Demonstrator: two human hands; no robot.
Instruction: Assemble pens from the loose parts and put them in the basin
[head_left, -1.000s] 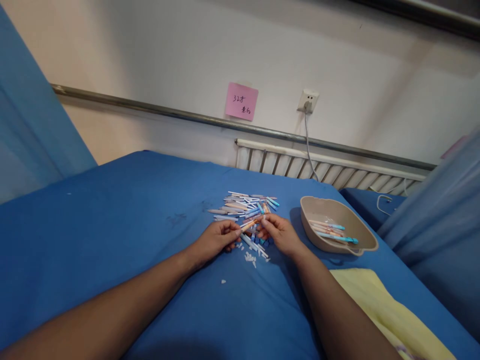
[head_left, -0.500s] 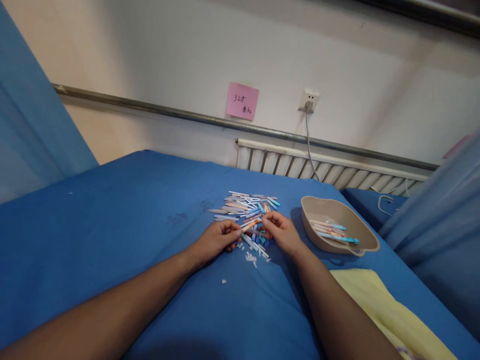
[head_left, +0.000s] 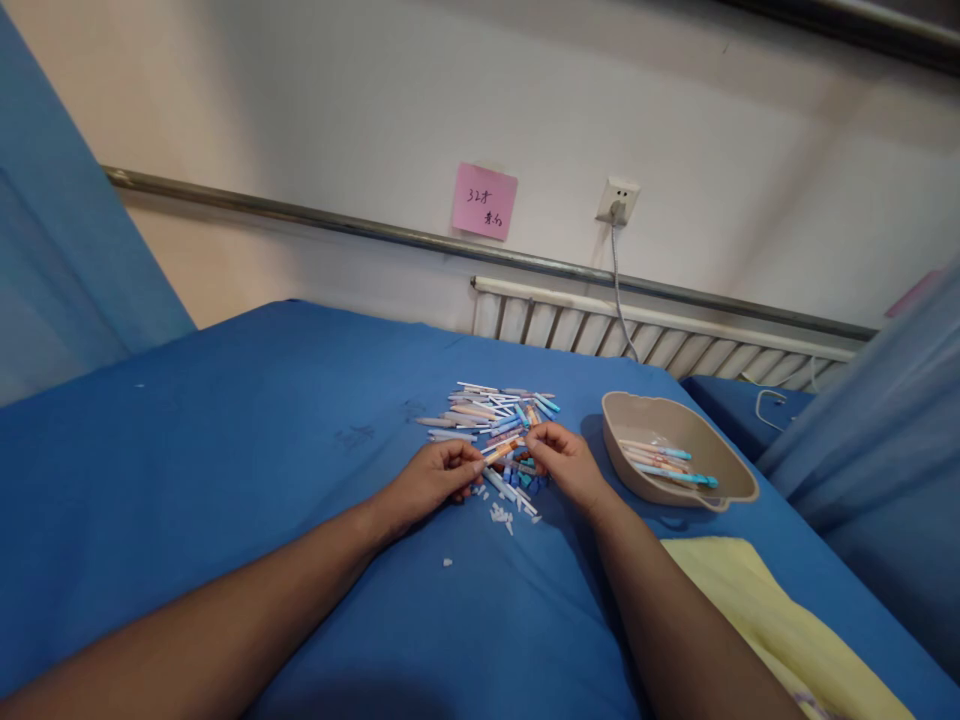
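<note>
Left of the beige dish (head_left: 628, 468), the left hand (head_left: 435, 478) still pinches an orange pen barrel (head_left: 501, 450). The right hand (head_left: 566, 462), fingers narrow, has crept toward the barrel's far end; whether it grips is unclear.

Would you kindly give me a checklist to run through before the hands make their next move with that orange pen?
1. The orange pen is pinched at both ends, by the left hand and the right hand: ok.
2. Pieces of the orange pen fully seated: cannot tell, too small.
3. The pile of pen parts lies just beyond both hands: ok.
4. The tray, right of the right hand, shows bare floor beside its few pens: ok.
5. The cloth near the hands is free of strays: not ok, white bits lie scattered.
</note>
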